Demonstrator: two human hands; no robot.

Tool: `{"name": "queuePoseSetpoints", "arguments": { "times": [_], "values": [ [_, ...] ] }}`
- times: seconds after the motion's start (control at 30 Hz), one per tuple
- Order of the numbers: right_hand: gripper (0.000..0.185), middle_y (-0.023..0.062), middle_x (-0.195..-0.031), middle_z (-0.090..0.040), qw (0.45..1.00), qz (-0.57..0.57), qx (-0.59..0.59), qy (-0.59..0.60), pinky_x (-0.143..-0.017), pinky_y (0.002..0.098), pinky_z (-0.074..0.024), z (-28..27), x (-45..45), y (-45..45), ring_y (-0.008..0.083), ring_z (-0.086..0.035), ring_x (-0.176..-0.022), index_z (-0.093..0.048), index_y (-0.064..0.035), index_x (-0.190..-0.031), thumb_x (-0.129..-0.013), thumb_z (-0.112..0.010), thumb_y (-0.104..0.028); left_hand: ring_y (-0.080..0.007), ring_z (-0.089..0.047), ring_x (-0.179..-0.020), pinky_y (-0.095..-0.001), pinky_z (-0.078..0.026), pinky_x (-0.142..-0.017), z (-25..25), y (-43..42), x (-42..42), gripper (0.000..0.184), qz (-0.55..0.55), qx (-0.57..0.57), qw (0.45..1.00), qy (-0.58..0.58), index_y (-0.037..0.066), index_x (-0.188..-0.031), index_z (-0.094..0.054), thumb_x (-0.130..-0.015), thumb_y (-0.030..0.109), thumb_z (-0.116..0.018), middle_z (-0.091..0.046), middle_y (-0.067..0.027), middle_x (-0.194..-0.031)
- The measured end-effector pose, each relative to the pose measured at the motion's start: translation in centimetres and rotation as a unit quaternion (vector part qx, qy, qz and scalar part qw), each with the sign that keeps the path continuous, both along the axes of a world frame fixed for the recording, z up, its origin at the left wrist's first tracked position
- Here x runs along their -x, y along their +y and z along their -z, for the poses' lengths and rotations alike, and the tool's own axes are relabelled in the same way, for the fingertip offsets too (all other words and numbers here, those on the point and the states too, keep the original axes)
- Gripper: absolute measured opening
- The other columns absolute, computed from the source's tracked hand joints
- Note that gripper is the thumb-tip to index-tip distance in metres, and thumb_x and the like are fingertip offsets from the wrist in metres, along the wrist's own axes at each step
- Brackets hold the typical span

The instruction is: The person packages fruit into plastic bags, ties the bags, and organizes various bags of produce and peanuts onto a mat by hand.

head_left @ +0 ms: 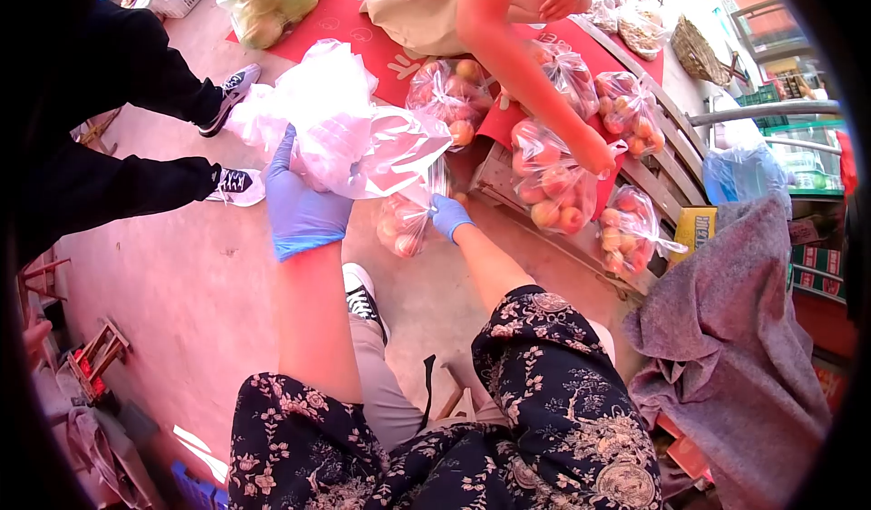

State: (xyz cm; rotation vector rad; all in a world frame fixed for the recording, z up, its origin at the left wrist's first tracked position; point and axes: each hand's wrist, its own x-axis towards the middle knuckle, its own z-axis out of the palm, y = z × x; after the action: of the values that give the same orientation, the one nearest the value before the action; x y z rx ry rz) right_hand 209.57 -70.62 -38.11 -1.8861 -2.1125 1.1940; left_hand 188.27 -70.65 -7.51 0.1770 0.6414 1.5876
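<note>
My left hand [307, 206], in a blue glove, is closed on a loose bundle of thin white plastic bags [313, 102], with one finger or thumb pointing up along its side. The palm side and the other fingers are hidden behind the plastic. Lower and to the right, my right hand [447, 217], also blue-gloved, pinches the gathered top of a clear bag of red-yellow fruit [402, 227], which look like peaches or apples. This bag hangs near my knees, and the white bundle overlaps part of the space above it.
Another person's bare hand [594, 156] touches the top of a filled fruit bag [552, 183]. More fruit bags [451, 97] stand on a red-covered slatted bench [649, 179]. A second person's shoes [238, 186] are at left. A grey cloth [726, 319] drapes at right.
</note>
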Motion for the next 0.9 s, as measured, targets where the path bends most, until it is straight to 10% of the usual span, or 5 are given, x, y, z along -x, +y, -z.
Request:
{"name": "queuePoseSetpoints", "arguments": {
  "times": [0.37, 0.57, 0.7, 0.8, 0.9],
  "values": [
    [0.024, 0.0274, -0.09, -0.058, 0.999, -0.018, 0.002, -0.034, -0.076, 0.0506, -0.0424, -7.6, 2.4, -2.8, 0.0448, -0.055, -0.086, -0.048, -0.0055, -0.096, -0.084, -0.042, -0.025, -0.0201, -0.05, -0.109, -0.0352, -0.044, -0.09, 2.2, -0.8, 3.3, 0.039, -0.062, -0.057, 0.873, 0.481, -0.001, -0.124, -0.04, -0.089, 0.013, -0.047, -0.05, -0.0119, -0.121],
    [0.024, 0.028, -0.093, -0.058, 0.997, -0.047, 0.039, -0.039, -0.078, 0.0488, -0.043, -15.5, -1.1, -6.6, 0.0431, -0.055, -0.089, -0.049, -0.004, -0.098, -0.084, -0.043, -0.022, -0.0206, -0.051, -0.108, -0.035, -0.045, -0.088, 0.7, -1.0, 3.3, 0.04, -0.046, -0.055, 0.995, 0.062, -0.001, -0.122, -0.043, -0.084, 0.008, -0.053, -0.051, -0.0126, -0.12],
    [0.022, 0.0276, -0.087, -0.057, 1.0, -0.004, -0.007, 0.03, -0.074, 0.0494, -0.0423, -22.2, -3.6, -10.3, 0.0453, -0.053, -0.085, -0.047, -0.0034, -0.092, -0.084, -0.045, -0.024, -0.0206, -0.051, -0.107, -0.0342, -0.045, -0.089, 2.0, -1.5, 3.3, 0.042, -0.046, -0.106, 0.826, 0.552, 0.0, -0.123, -0.043, -0.083, 0.007, -0.055, -0.05, -0.0115, -0.121],
    [0.021, 0.0232, -0.077, -0.055, 0.995, 0.048, -0.057, 0.067, -0.066, 0.0452, -0.042, -27.1, -4.5, -11.9, 0.0399, -0.052, -0.073, -0.049, -0.0035, -0.088, -0.084, -0.05, -0.024, -0.0182, -0.053, -0.104, -0.0303, -0.046, -0.086, -0.2, -1.5, 2.9, 0.05, 0.004, -0.025, 0.997, -0.073, -0.002, -0.122, -0.042, -0.075, -0.002, -0.059, -0.05, -0.011, -0.12],
    [0.022, 0.0122, -0.059, -0.049, 0.981, 0.104, -0.137, 0.091, -0.053, 0.0332, -0.0407, -30.7, -6.0, -13.6, 0.0223, -0.046, -0.053, -0.056, -0.0038, -0.089, -0.082, -0.058, -0.024, -0.0188, -0.051, -0.106, -0.0323, -0.046, -0.086, 1.3, -1.2, 1.7, 0.044, 0.003, -0.071, 0.989, 0.127, -0.001, -0.124, -0.04, -0.083, 0.004, -0.054, -0.05, -0.0114, -0.12]
  ]
}}
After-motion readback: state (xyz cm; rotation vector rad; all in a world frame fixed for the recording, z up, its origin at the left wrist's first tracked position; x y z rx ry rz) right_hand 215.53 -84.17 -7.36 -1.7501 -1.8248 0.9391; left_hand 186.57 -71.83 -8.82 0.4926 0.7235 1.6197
